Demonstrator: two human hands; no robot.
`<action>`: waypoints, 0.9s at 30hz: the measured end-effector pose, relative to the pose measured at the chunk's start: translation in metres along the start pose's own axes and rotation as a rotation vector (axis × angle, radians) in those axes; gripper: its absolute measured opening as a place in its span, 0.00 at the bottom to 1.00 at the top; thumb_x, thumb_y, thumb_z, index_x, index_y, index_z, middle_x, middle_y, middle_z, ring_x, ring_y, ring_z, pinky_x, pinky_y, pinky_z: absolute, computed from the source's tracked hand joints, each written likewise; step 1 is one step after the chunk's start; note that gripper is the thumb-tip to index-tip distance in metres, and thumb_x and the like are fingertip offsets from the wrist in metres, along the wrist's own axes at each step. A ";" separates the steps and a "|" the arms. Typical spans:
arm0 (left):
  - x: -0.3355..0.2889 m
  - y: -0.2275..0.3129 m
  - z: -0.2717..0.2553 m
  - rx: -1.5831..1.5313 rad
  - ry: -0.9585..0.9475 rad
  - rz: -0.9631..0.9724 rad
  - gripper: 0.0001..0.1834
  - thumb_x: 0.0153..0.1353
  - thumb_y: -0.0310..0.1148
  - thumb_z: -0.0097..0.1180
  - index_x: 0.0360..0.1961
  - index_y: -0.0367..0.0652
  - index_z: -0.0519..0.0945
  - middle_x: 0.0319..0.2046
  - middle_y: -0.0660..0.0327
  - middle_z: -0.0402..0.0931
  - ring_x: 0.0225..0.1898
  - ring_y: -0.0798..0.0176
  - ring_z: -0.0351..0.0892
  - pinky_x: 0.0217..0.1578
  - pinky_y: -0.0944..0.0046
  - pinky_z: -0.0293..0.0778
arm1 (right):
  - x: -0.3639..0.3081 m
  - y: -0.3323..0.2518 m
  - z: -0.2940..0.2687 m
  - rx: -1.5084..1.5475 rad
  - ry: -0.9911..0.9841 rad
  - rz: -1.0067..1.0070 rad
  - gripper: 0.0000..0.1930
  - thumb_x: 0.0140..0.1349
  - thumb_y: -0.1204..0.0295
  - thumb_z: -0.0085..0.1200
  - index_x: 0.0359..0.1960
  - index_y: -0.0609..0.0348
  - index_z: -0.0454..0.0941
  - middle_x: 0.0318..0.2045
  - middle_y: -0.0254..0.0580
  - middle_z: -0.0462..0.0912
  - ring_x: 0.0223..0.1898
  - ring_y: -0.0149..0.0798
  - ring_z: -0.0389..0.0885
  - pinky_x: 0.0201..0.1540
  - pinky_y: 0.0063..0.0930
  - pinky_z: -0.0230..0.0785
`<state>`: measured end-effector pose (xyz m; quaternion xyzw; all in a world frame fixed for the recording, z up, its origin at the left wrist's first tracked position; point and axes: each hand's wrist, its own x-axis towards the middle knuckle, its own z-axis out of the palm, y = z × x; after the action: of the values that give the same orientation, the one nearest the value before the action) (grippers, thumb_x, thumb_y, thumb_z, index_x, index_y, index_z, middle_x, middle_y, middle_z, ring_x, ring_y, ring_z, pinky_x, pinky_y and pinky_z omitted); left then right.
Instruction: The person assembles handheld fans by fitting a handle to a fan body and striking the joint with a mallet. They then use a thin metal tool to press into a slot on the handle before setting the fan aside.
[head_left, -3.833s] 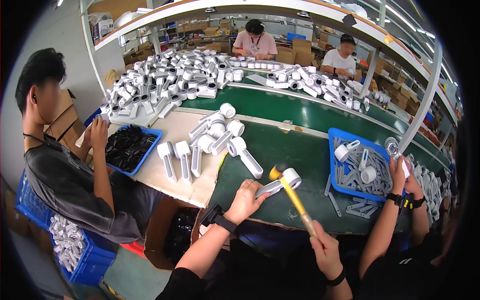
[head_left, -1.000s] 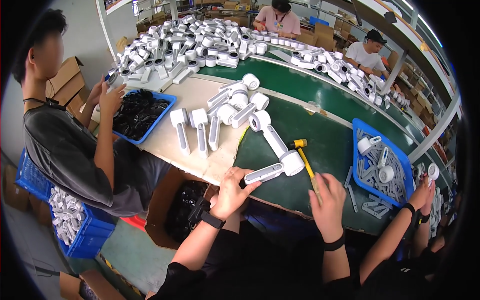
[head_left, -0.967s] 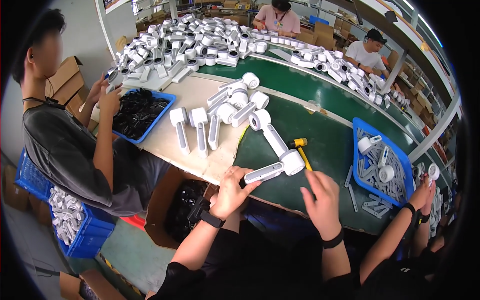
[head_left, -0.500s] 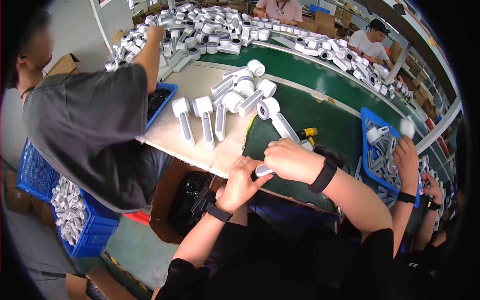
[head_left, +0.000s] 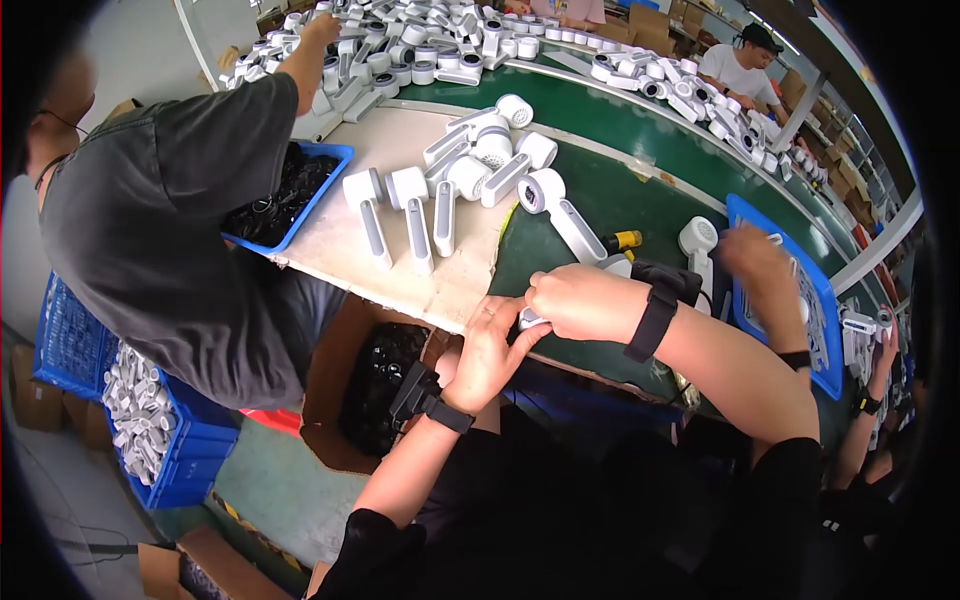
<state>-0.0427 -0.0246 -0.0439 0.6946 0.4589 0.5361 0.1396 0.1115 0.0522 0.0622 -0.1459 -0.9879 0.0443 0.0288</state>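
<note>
At the table's near edge, my left hand [head_left: 488,352] is closed round a small white-and-grey handle piece [head_left: 529,318], mostly covered by fingers. Pressed against the same piece from the right is my right hand [head_left: 575,305], its fingers pinched together; I cannot see what lies inside the pinch. Just beyond it, a white-and-grey handheld device [head_left: 575,230] with a round head lies on the green mat. Several similar devices [head_left: 467,178] rest on the beige board to the left, some piled on each other. A yellow-and-black tool [head_left: 625,240] lies beyond my right hand.
A co-worker's arm [head_left: 765,270] crosses a blue bin [head_left: 826,375] of grey parts at right; another device [head_left: 697,240] lies beside it. At left, a co-worker in grey [head_left: 180,200] reaches over a blue tray [head_left: 335,150] of black parts. Below stands a cardboard box [head_left: 325,400].
Both my hands stay on the handle piece, turned slightly. At right, a co-worker's hand has come leftward from the bin, and a device now lies beside it. The left co-worker reaches farther into the pile.
</note>
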 end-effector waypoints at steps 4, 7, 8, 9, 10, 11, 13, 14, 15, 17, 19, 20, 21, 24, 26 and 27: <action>0.004 0.007 -0.004 -0.040 -0.030 -0.106 0.15 0.55 0.32 0.71 0.39 0.36 0.79 0.33 0.52 0.78 0.38 0.49 0.77 0.42 0.56 0.73 | -0.002 -0.001 -0.004 -0.108 -0.009 0.006 0.05 0.47 0.76 0.64 0.22 0.63 0.79 0.27 0.50 0.81 0.33 0.53 0.85 0.36 0.42 0.78; 0.009 0.006 -0.006 -0.044 -0.064 -0.150 0.14 0.55 0.31 0.71 0.38 0.36 0.80 0.30 0.54 0.78 0.35 0.52 0.77 0.41 0.57 0.73 | -0.006 0.001 -0.020 -0.073 -0.089 0.012 0.07 0.47 0.74 0.65 0.25 0.62 0.79 0.29 0.47 0.82 0.38 0.50 0.85 0.40 0.42 0.77; 0.009 0.003 -0.004 -0.070 -0.058 -0.141 0.13 0.55 0.31 0.71 0.37 0.36 0.80 0.30 0.54 0.79 0.35 0.52 0.78 0.41 0.57 0.73 | -0.010 0.003 -0.016 -0.073 -0.089 0.015 0.07 0.47 0.74 0.65 0.25 0.62 0.79 0.29 0.47 0.82 0.38 0.50 0.85 0.40 0.42 0.77; 0.008 0.002 -0.003 -0.096 -0.052 -0.132 0.13 0.55 0.31 0.71 0.36 0.36 0.80 0.30 0.55 0.79 0.35 0.53 0.78 0.41 0.57 0.73 | -0.014 0.005 -0.007 -0.016 -0.081 0.054 0.09 0.48 0.73 0.65 0.27 0.63 0.79 0.29 0.46 0.81 0.39 0.50 0.84 0.42 0.42 0.77; 0.008 0.002 -0.003 -0.098 -0.057 -0.132 0.13 0.55 0.31 0.71 0.36 0.36 0.80 0.30 0.55 0.79 0.35 0.53 0.78 0.41 0.57 0.73 | -0.016 0.008 0.003 0.042 -0.073 0.095 0.10 0.50 0.73 0.65 0.29 0.64 0.78 0.28 0.45 0.81 0.40 0.49 0.83 0.44 0.42 0.76; 0.008 0.003 -0.002 -0.091 -0.062 -0.134 0.13 0.55 0.30 0.71 0.37 0.36 0.80 0.30 0.54 0.78 0.36 0.52 0.78 0.41 0.56 0.73 | -0.016 0.010 0.012 0.055 -0.013 0.099 0.11 0.51 0.72 0.65 0.31 0.64 0.77 0.28 0.45 0.80 0.39 0.49 0.82 0.43 0.42 0.76; 0.007 0.001 0.000 -0.083 -0.069 -0.139 0.13 0.55 0.29 0.70 0.37 0.35 0.80 0.31 0.54 0.78 0.36 0.51 0.78 0.41 0.56 0.73 | -0.020 0.011 0.021 0.062 0.049 0.102 0.10 0.52 0.72 0.65 0.31 0.64 0.77 0.29 0.46 0.80 0.39 0.49 0.81 0.43 0.41 0.75; 0.006 -0.001 0.002 -0.039 -0.037 -0.057 0.13 0.56 0.29 0.70 0.38 0.35 0.79 0.31 0.54 0.78 0.37 0.50 0.77 0.41 0.56 0.73 | -0.021 0.010 0.024 0.067 0.112 0.101 0.10 0.52 0.73 0.64 0.31 0.65 0.77 0.30 0.46 0.80 0.39 0.49 0.80 0.43 0.41 0.75; 0.006 -0.002 0.003 0.004 -0.005 0.024 0.14 0.56 0.29 0.69 0.39 0.35 0.78 0.32 0.53 0.78 0.37 0.49 0.77 0.41 0.55 0.72 | -0.024 0.007 0.030 0.015 0.152 0.102 0.10 0.52 0.73 0.64 0.30 0.64 0.76 0.31 0.47 0.80 0.40 0.49 0.80 0.43 0.40 0.75; 0.004 -0.002 0.003 0.024 -0.007 0.020 0.14 0.56 0.29 0.69 0.40 0.35 0.78 0.33 0.53 0.77 0.37 0.49 0.76 0.41 0.55 0.72 | -0.024 0.005 0.033 0.023 0.182 0.107 0.10 0.52 0.73 0.64 0.30 0.64 0.76 0.31 0.47 0.80 0.40 0.49 0.80 0.43 0.40 0.75; 0.004 0.000 0.003 0.044 -0.007 0.024 0.15 0.57 0.29 0.69 0.40 0.35 0.78 0.34 0.52 0.77 0.38 0.48 0.76 0.42 0.54 0.72 | -0.026 0.004 0.033 0.024 0.219 0.114 0.10 0.52 0.73 0.64 0.29 0.64 0.76 0.31 0.47 0.80 0.40 0.49 0.80 0.43 0.40 0.75; 0.005 0.001 0.002 0.052 -0.016 0.030 0.15 0.56 0.30 0.69 0.40 0.35 0.78 0.34 0.53 0.77 0.37 0.48 0.76 0.42 0.54 0.72 | -0.027 0.006 0.033 0.053 0.221 0.110 0.10 0.51 0.73 0.65 0.30 0.64 0.76 0.31 0.47 0.80 0.40 0.49 0.80 0.43 0.40 0.75; 0.006 0.003 0.002 0.060 -0.023 0.038 0.15 0.56 0.31 0.69 0.40 0.36 0.78 0.34 0.53 0.76 0.37 0.48 0.76 0.42 0.54 0.72 | -0.028 0.007 0.032 0.081 0.224 0.106 0.11 0.51 0.73 0.65 0.30 0.64 0.76 0.30 0.46 0.80 0.40 0.49 0.80 0.43 0.40 0.75; 0.014 0.009 -0.003 0.057 -0.103 -0.002 0.17 0.55 0.32 0.70 0.43 0.36 0.78 0.34 0.53 0.77 0.38 0.48 0.76 0.42 0.53 0.73 | -0.031 0.009 0.031 0.146 0.223 0.162 0.13 0.48 0.73 0.68 0.32 0.63 0.76 0.31 0.45 0.80 0.40 0.49 0.80 0.43 0.40 0.75; 0.019 0.012 -0.004 0.069 -0.097 0.019 0.18 0.54 0.32 0.70 0.43 0.37 0.79 0.35 0.53 0.78 0.39 0.48 0.77 0.42 0.53 0.73 | -0.031 0.001 0.027 0.158 0.243 0.229 0.15 0.46 0.73 0.68 0.33 0.62 0.76 0.31 0.43 0.80 0.40 0.49 0.80 0.44 0.40 0.74; 0.022 0.014 -0.004 0.082 -0.092 0.030 0.18 0.54 0.32 0.71 0.44 0.37 0.80 0.35 0.54 0.78 0.39 0.48 0.77 0.43 0.53 0.74 | -0.033 -0.003 0.026 0.179 0.259 0.293 0.16 0.45 0.73 0.69 0.35 0.61 0.76 0.31 0.42 0.81 0.41 0.48 0.80 0.44 0.40 0.73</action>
<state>-0.0396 -0.0158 -0.0195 0.7304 0.4630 0.4866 0.1240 0.1406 0.0380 0.0355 -0.2895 -0.9363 0.1162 0.1614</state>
